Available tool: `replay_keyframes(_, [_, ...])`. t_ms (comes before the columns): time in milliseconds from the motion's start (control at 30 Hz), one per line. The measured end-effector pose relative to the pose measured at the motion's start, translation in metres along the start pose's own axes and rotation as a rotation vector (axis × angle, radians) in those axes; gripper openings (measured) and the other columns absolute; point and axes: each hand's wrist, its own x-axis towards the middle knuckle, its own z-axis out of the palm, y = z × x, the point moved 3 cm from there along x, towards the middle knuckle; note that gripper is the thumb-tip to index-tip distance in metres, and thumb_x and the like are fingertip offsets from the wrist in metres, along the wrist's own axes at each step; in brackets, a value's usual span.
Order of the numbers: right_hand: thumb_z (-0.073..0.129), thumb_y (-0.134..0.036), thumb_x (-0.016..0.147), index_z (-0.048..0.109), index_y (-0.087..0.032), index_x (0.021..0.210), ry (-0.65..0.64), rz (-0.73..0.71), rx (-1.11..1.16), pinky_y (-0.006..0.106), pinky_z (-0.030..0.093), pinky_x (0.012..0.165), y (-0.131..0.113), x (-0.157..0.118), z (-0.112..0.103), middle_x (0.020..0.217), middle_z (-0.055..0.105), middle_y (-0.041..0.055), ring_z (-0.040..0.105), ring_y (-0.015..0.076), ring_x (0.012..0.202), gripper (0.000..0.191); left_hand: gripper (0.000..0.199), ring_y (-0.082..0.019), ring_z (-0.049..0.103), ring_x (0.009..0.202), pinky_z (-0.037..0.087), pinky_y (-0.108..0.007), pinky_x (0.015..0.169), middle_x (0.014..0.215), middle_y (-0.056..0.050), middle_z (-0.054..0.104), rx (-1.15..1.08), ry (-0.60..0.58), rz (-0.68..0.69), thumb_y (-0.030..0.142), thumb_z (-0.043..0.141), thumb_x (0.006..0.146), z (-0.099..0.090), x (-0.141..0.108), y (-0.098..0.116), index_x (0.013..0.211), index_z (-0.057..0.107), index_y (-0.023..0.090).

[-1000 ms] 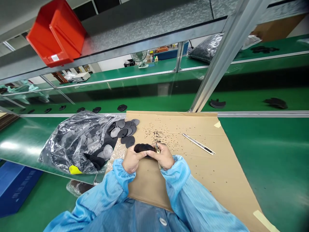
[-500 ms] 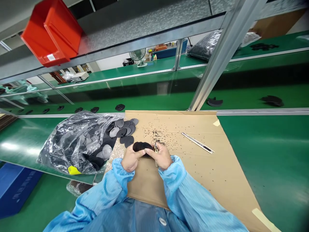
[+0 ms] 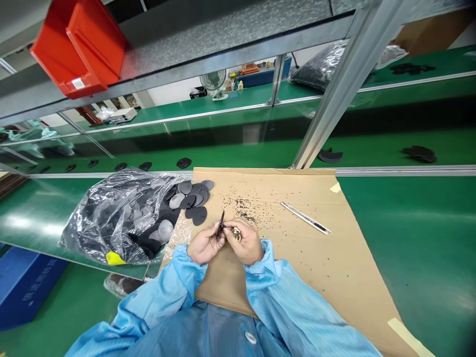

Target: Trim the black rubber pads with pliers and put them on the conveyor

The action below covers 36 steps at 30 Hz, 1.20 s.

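My left hand (image 3: 202,246) is closed around thin black oval pieces (image 3: 221,219), now turned nearly edge-on to me; how many it holds I cannot tell. Close beside it, my right hand (image 3: 248,244) is closed with a small gold-coloured metal tool (image 3: 237,233) in its grip, the tool's kind partly hidden by the fingers. Its thumb and fingertips meet the edge of the black pieces. Under both hands lies a cardboard sheet (image 3: 297,277), strewn with tiny black bits (image 3: 243,208) just beyond them. Loose black and grey oval pieces (image 3: 197,214) lie to the left.
A clear plastic bag (image 3: 107,218) of oval pieces spills onto the cardboard's left side. On the right lies a slim utility knife (image 3: 305,218). Small black stacks (image 3: 184,162) line the green bench behind. An orange bin (image 3: 89,54) sits on the overhead shelf, beside a slanting metal post (image 3: 330,89).
The black pieces have turned from showing their broad side to nearly edge-on. My left hand has rolled palm-up, and more of the gold-coloured tool shows in my right hand.
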Motion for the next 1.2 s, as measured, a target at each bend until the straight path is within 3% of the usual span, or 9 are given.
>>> replay_keyframes(267, [0.051,-0.019,0.086,0.062,-0.020,0.090,0.000,-0.082,-0.101,0.035,0.047,0.072,0.001,-0.001,0.000,0.082,0.064,0.0064,0.057,0.0194,0.077,0.012,0.009,-0.007,0.058,0.059,0.052,-0.015,0.054,0.073,-0.002,0.058,0.090,-0.047,0.080,0.008,0.054,0.086,0.002,-0.001,0.002,0.093,0.060,0.011])
replay_keyframes(433, [0.049,-0.019,0.085,0.062,-0.020,0.089,-0.024,-0.103,-0.125,0.036,0.046,0.071,0.003,-0.001,0.001,0.080,0.063,0.0061,0.056,0.0200,0.075,0.014,0.019,-0.007,0.056,0.059,0.051,-0.015,0.052,0.075,-0.002,0.057,0.161,-0.063,0.118,0.011,0.064,0.080,0.001,-0.001,0.006,0.098,0.059,0.012])
replay_keyframes(633, [0.055,-0.022,0.084,0.062,-0.020,0.092,0.085,0.085,-0.037,0.033,0.049,0.072,0.011,-0.002,0.004,0.084,0.063,0.0050,0.059,0.0185,0.078,0.010,0.033,-0.007,0.058,0.064,0.050,-0.016,0.053,0.086,-0.002,0.061,0.229,0.004,0.251,0.012,0.073,0.070,0.006,0.007,0.017,0.100,0.060,0.015])
replay_keyframes(733, [0.058,-0.027,0.082,0.061,-0.019,0.094,0.201,0.215,0.019,0.031,0.050,0.069,0.018,-0.003,0.001,0.083,0.063,0.0047,0.061,0.0176,0.074,0.014,0.044,-0.012,0.062,0.075,0.052,-0.021,0.060,0.098,-0.006,0.064,0.336,0.103,0.414,0.013,0.076,0.064,0.012,0.023,0.037,0.104,0.059,0.016])
replay_keyframes(833, [0.058,-0.030,0.081,0.061,-0.018,0.091,0.252,0.316,0.043,0.031,0.051,0.069,0.025,-0.004,-0.001,0.079,0.064,0.0044,0.061,0.0175,0.072,0.016,0.044,-0.017,0.063,0.083,0.053,-0.031,0.074,0.097,-0.007,0.065,0.542,0.276,0.685,0.011,0.073,0.062,0.024,0.047,0.077,0.103,0.058,0.015])
replay_keyframes(933, [0.058,-0.032,0.081,0.062,-0.017,0.090,0.248,0.351,0.034,0.031,0.051,0.069,0.029,-0.004,-0.002,0.077,0.065,0.0042,0.061,0.0176,0.071,0.018,0.041,-0.019,0.061,0.092,0.048,-0.036,0.089,0.100,-0.007,0.064,0.719,0.363,0.946,0.009,0.068,0.065,0.051,0.071,0.127,0.104,0.059,0.015])
replay_keyframes(1033, [0.059,-0.033,0.081,0.062,-0.017,0.089,0.226,0.317,0.010,0.030,0.051,0.069,0.029,-0.004,-0.003,0.077,0.065,0.0044,0.061,0.0171,0.071,0.019,0.050,-0.023,0.056,0.106,0.043,-0.038,0.097,0.116,-0.011,0.057,1.095,0.360,1.148,0.011,0.071,0.064,0.081,0.084,0.162,0.112,0.060,0.016])
replay_keyframes(1100, [0.059,-0.033,0.082,0.063,-0.017,0.088,0.221,0.286,0.000,0.029,0.051,0.067,0.028,-0.004,-0.003,0.076,0.064,0.0043,0.061,0.0168,0.070,0.018,0.053,-0.026,0.053,0.112,0.040,-0.039,0.100,0.122,-0.013,0.053,1.283,0.349,1.195,0.015,0.072,0.064,0.092,0.087,0.166,0.116,0.059,0.016])
replay_keyframes(1200, [0.059,-0.032,0.082,0.062,-0.017,0.087,0.222,0.250,-0.007,0.029,0.051,0.065,0.026,-0.003,-0.004,0.075,0.064,0.0041,0.061,0.0171,0.069,0.016,0.046,-0.026,0.054,0.109,0.039,-0.040,0.100,0.119,-0.012,0.054,1.385,0.298,1.148,0.021,0.069,0.069,0.086,0.084,0.145,0.114,0.060,0.016])
